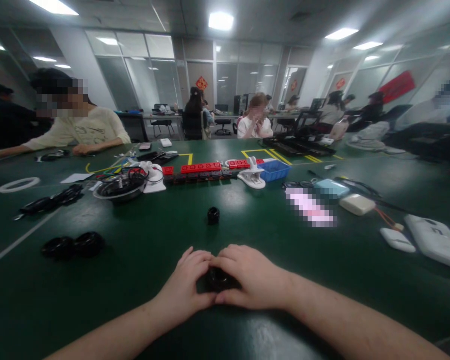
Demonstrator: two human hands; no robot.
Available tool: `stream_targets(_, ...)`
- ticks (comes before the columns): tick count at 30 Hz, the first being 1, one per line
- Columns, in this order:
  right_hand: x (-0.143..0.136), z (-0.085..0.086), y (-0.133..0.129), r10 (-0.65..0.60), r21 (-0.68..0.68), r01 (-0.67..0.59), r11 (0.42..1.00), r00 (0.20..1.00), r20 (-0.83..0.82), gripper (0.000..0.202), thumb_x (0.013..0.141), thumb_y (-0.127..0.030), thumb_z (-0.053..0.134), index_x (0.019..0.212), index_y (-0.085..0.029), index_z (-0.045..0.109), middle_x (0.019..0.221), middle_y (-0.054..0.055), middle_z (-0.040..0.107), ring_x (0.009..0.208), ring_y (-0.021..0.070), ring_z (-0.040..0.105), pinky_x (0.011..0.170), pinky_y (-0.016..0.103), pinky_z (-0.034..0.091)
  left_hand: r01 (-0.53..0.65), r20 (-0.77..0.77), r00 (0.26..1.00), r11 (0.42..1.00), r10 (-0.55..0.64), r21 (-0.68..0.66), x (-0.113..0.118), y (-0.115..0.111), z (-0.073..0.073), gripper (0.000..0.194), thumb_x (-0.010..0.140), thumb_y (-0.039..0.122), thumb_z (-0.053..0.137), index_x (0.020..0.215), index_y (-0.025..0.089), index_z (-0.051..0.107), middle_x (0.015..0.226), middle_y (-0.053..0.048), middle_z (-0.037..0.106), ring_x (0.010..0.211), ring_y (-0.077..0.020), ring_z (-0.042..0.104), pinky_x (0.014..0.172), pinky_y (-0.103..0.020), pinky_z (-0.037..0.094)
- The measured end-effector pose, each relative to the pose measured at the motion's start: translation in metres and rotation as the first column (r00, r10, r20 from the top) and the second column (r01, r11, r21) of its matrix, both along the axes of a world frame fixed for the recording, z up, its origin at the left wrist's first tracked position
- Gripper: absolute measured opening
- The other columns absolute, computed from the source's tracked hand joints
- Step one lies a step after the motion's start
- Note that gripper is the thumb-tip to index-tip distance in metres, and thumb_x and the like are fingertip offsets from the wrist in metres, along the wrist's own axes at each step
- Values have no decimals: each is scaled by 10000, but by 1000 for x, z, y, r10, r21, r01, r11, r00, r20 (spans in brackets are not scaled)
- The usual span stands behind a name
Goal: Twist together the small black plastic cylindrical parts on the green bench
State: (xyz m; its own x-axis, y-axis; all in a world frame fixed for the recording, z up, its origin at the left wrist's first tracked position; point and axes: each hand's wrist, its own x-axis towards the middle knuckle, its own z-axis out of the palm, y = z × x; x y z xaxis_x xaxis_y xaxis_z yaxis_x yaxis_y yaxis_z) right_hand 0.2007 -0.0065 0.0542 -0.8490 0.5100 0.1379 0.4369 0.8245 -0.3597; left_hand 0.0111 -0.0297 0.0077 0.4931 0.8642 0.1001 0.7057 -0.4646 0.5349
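Close in front of me, a glossy black ring-shaped roll (220, 280) lies low at the green tabletop, mostly covered by my hands. My left hand (189, 280) curves round its left side, with thumb and fingers closed in. From the right, my right hand (249, 277) wraps over it, and the two thumbs meet at its near side. Whether it is tape or coiled cable I cannot make out. Beyond my hands stands a smaller black roll (213, 216) with a hole in its top. Two more black rolls (90, 244) lie side by side to the left.
Across the table are a metal bowl (116, 192) of dark cables, red power strips (200, 167), a white clamp stand (252, 175) and a blue bin (275, 171). White and pale-blue cases (332, 188) and a white power bank (437, 240) lie right. A co-worker (86, 120) sits far left.
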Motion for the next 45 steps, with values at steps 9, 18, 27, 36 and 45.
stream_targets(9,9,9,3,100,-66,-102,993,994,-33,453,748,-243,615,1176,-164,490,1064,69,578,948,178,499,846,316,357,15,17,1000,1000,-15,27,-1,0,0,435,669,433,664,1040,225,573,1081,-49,566,1045,-244,490,1016,-525,216)
stream_targets(18,8,10,6,73,-145,-83,986,995,-71,455,721,-228,643,1150,-161,506,1049,62,588,943,173,515,843,304,374,10,33,999,1000,-11,14,-2,1,-2,483,633,393,699,1075,260,557,1112,-51,554,1063,-264,480,1003,-566,217)
stream_targets(27,1,24,-3,-55,-89,59,994,997,45,413,686,-239,670,1082,-180,568,1113,72,507,987,192,463,832,301,392,-18,40,999,998,15,63,-3,-1,-4,444,618,352,711,1033,267,582,1098,-39,561,1056,-264,489,1003,-557,236)
stream_targets(36,-14,33,17,28,-46,-18,999,976,215,359,705,-233,634,1039,-118,573,962,93,574,864,202,546,756,304,441,-119,8,993,992,119,45,-1,7,-2,376,642,348,689,993,253,593,1086,-25,562,1051,-250,487,1007,-545,220)
stream_targets(45,-12,32,33,37,-47,-28,999,975,220,355,710,-222,644,1035,-107,561,965,91,572,871,203,547,758,300,444,-86,41,996,996,84,39,-1,18,2,335,714,365,625,1021,238,580,1098,-45,549,1045,-265,472,941,-496,346)
